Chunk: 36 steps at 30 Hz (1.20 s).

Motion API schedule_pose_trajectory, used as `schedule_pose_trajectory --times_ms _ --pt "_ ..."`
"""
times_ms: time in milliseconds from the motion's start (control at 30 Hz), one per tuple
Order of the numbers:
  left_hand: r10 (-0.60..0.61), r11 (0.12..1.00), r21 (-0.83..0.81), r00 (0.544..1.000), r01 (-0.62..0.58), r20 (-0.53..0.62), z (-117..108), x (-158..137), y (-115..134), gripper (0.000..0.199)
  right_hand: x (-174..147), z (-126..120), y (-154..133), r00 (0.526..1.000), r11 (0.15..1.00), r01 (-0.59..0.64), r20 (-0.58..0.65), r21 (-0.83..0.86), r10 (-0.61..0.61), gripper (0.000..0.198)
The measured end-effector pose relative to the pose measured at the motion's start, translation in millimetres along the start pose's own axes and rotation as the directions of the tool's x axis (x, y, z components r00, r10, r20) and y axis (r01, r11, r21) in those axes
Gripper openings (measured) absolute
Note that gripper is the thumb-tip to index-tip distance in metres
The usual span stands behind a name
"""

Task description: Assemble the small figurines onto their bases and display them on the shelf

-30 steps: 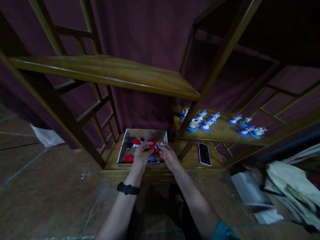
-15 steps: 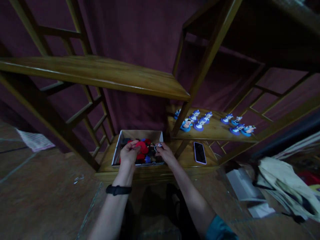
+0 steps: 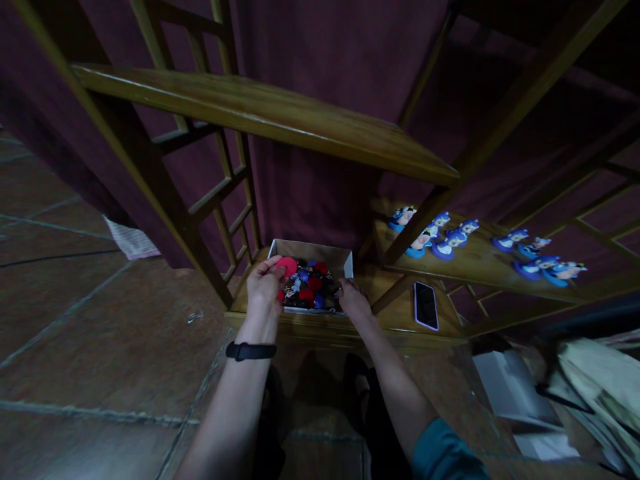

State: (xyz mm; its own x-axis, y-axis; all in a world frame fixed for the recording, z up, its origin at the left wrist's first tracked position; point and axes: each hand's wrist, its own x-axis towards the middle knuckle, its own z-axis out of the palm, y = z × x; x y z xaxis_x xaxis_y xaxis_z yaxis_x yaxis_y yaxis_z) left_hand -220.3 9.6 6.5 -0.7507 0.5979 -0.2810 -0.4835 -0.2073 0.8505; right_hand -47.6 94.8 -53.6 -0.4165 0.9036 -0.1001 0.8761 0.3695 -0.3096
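Observation:
My left hand (image 3: 264, 285), with a black band (image 3: 251, 351) on its wrist, pinches a flat red disc (image 3: 287, 267) over the left end of a white-edged cardboard box (image 3: 325, 253). The disc looks like the round base of a figurine, but the rest of it is hidden. Inside the box lie several small figurines (image 3: 306, 283) with red and blue bases, jumbled together. My right hand (image 3: 355, 301) reaches in at the box's right end. Its fingers are curled together, and what they hold, if anything, is too dark to make out.
On the raised shelf (image 3: 480, 263) to the right stand several purple and blue figurines (image 3: 450, 245). A phone (image 3: 425, 306) lies below on the lower board. A wooden plank (image 3: 270, 113) overhangs the box. White cartons (image 3: 515, 387) and a cloth bag (image 3: 600, 380) are on the floor at right.
The view has swung left, so the shelf things appear further right. My left hand has drawn the red disc toward the box's left end; my right hand has moved to the right end, its figurine no longer visible.

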Motion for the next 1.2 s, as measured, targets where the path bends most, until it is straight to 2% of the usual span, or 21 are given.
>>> schedule_pose_trajectory --times_ms 167,300,367,433,533,633,733,1000,1200 --pt "0.009 1.0 -0.015 1.0 -0.009 -0.026 -6.3 4.7 4.6 0.025 3.3 -0.2 -0.4 0.993 0.997 0.075 -0.084 -0.018 -0.077 0.034" --pt "0.002 1.0 -0.024 0.999 -0.003 -0.043 -8.3 5.7 8.1 0.026 9.1 6.3 -1.2 0.996 0.995 0.076 0.037 0.067 -0.079 0.033" --pt "0.0 1.0 -0.023 0.999 -0.001 -0.046 -9.3 6.0 9.3 0.026 12.0 10.2 -2.8 0.987 0.983 0.115 0.096 0.14 -0.129 0.032" --pt "0.0 1.0 -0.021 0.999 -0.001 -0.054 -10.7 6.6 10.4 0.026 14.6 13.5 -4.8 0.977 0.966 0.159 0.108 0.206 -0.184 0.029" --pt "-0.007 1.0 -0.013 0.997 0.006 -0.073 -13.4 8.3 12.2 0.027 18.6 16.9 -7.7 0.98 0.957 0.149 0.089 0.25 -0.176 0.028" --pt "-0.018 1.0 -0.01 0.996 0.017 -0.086 -15.6 10.3 14.1 0.028 23.8 19.2 -10.6 0.986 0.961 0.133 0.069 0.243 -0.154 0.029" --pt "-0.023 1.0 0.005 0.995 0.023 -0.098 -16.2 11.8 15.2 0.03 30.5 21.7 -16.0 0.983 0.965 0.17 0.038 0.198 -0.181 0.028" --pt "-0.026 1.0 0.015 0.995 0.027 -0.098 -15.1 12.1 16.0 0.03 44.3 31.4 -37.4 0.969 0.97 0.24 0.046 0.026 -0.241 0.025" --pt "-0.026 0.999 0.026 0.996 0.029 -0.091 -16.7 13.9 15.2 0.031 45.7 29.3 -36.2 0.979 0.98 0.187 0.075 0.07 -0.192 0.027"
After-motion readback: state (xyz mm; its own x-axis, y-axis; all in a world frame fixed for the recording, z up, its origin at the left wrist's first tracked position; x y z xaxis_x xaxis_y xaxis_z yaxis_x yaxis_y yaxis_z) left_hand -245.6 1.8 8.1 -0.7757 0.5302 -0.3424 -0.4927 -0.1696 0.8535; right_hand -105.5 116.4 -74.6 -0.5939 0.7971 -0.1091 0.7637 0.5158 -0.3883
